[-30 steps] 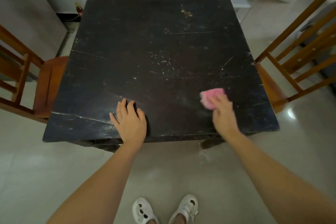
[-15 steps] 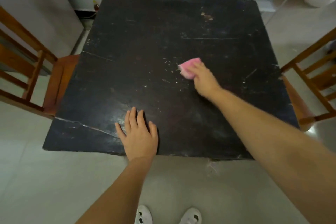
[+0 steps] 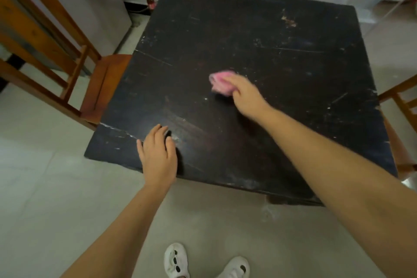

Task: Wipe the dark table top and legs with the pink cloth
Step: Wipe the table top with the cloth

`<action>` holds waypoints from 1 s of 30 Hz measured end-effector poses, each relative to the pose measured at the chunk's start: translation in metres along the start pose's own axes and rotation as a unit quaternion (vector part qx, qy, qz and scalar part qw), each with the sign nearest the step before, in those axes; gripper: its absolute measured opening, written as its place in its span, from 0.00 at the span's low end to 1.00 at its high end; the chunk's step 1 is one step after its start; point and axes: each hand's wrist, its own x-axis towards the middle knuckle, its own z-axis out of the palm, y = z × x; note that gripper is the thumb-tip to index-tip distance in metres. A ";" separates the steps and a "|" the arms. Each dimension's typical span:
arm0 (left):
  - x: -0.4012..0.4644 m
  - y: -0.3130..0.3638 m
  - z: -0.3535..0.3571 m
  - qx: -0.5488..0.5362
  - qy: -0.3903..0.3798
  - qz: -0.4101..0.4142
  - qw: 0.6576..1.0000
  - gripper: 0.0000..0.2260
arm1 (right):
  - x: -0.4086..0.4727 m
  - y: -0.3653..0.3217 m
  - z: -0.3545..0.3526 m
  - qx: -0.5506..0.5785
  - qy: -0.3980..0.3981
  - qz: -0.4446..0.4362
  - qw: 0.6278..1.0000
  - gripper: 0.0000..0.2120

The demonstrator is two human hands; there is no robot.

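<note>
Orange-brown wood frames the scene: a wooden chair (image 3: 67,70) stands at the left edge of the dark table (image 3: 259,40). Next, the left hand (image 3: 159,153) rests flat near the front edge, fingers (image 3: 158,133) straight and close together, seemingly bracing. Toward the middle, the pink cloth (image 3: 220,81) lies bunched on the table top, held down by the right hand (image 3: 244,95), its fingers curled over it (motion blur hides the exact hold). White specks and scuffs dot the far and right areas, so the top looks partly wiped; the legs, I judge, are still to do.
</note>
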 end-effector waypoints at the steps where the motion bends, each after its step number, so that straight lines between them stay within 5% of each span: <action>1: -0.001 -0.001 0.001 0.005 -0.005 0.004 1.000 0.22 | 0.021 0.004 0.007 -0.022 0.011 0.034 0.999 0.25; 6: -0.009 0.006 0.005 -0.003 -0.007 0.010 1.000 0.27 | -0.055 -0.014 0.072 -0.109 -0.089 -0.100 0.985 0.28; 11: -0.020 0.021 0.021 0.020 -0.010 0.034 0.999 0.26 | -0.193 -0.013 0.047 -0.042 -0.246 -0.161 0.955 0.27; 13: -0.026 0.033 0.031 0.019 -0.017 0.056 0.998 0.25 | -0.177 -0.007 0.012 0.020 -0.193 -0.122 0.973 0.24; 17: -0.035 0.059 0.050 0.003 -0.045 0.071 0.996 0.27 | -0.062 0.032 -0.058 0.002 0.052 0.023 0.998 0.23; 19: -0.038 0.065 0.056 -0.007 -0.038 0.068 0.997 0.27 | -0.032 0.050 -0.063 -0.034 0.050 0.069 0.996 0.24; 27: -0.050 0.080 0.064 0.003 -0.041 0.065 0.997 0.27 | -0.238 0.035 0.001 -0.027 -0.240 -0.141 0.960 0.25; 30: -0.059 0.100 0.077 -0.006 -0.056 0.082 0.995 0.27 | -0.202 0.042 -0.040 0.032 -0.160 -0.078 0.983 0.23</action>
